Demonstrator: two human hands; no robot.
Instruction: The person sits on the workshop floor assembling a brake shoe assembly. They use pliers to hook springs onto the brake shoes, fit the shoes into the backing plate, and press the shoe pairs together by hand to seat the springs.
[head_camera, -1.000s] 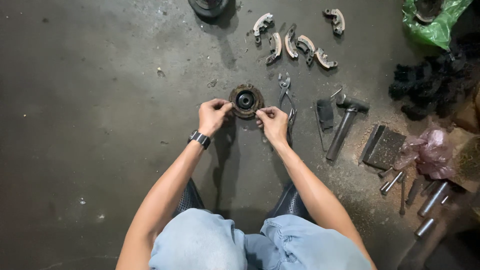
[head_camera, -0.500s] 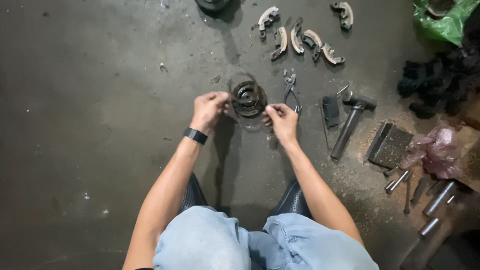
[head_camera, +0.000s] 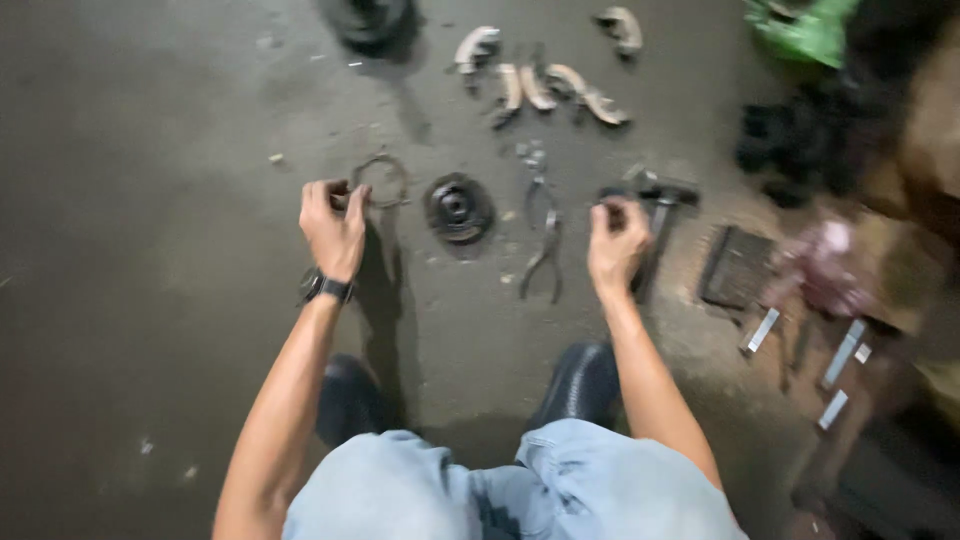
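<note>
two hands now apart | left hand grips thin ring, lifted off hub | right hand closed, contents unclear

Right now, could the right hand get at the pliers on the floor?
Probably yes. The right hand is just to the right of the pliers, and only bare floor shows between them. The hammer lies on its other side, out of the way.

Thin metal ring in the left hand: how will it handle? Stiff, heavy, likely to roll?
The ring looks like thin metal, so probably light and fairly stiff. Pinched by the left hand at one edge, it shows no sag. Round, so it may roll on edge across the concrete floor; flat, it should stay.
</note>
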